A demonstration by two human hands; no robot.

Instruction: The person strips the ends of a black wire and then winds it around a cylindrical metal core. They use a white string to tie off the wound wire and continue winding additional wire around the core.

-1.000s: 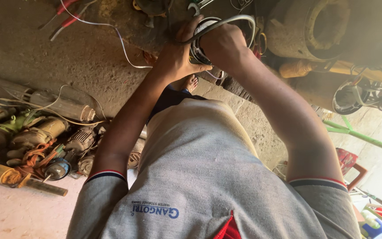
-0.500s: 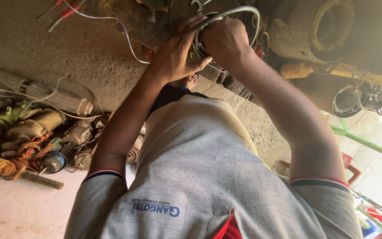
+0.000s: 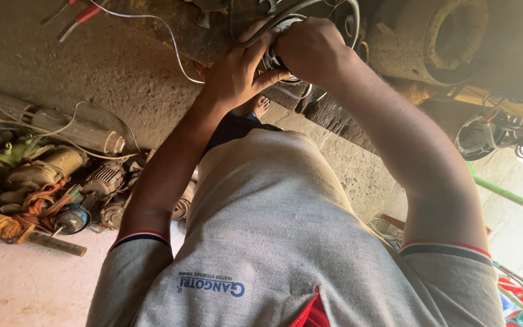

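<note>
The concrete floor (image 3: pixel 92 66) fills the upper left of the head view. A large cylindrical motor casing (image 3: pixel 437 42) lies at upper right, well apart from a heap of old motors (image 3: pixel 62 181) at the left edge. A grey shirt (image 3: pixel 273 242) occupies the lower centre.

The work item is a small round part wrapped in grey cable (image 3: pixel 310 7), located top centre, between both hands. The left hand (image 3: pixel 237 72) cups it from the side, fingers closed against it. The right hand (image 3: pixel 310 45) is closed over it in a fist.

Progress, as a judgement: the cable loop stands loose above the hands, so fitting appears mid-way. A white wire (image 3: pixel 171 42) trails free across the floor, unattached.
</note>
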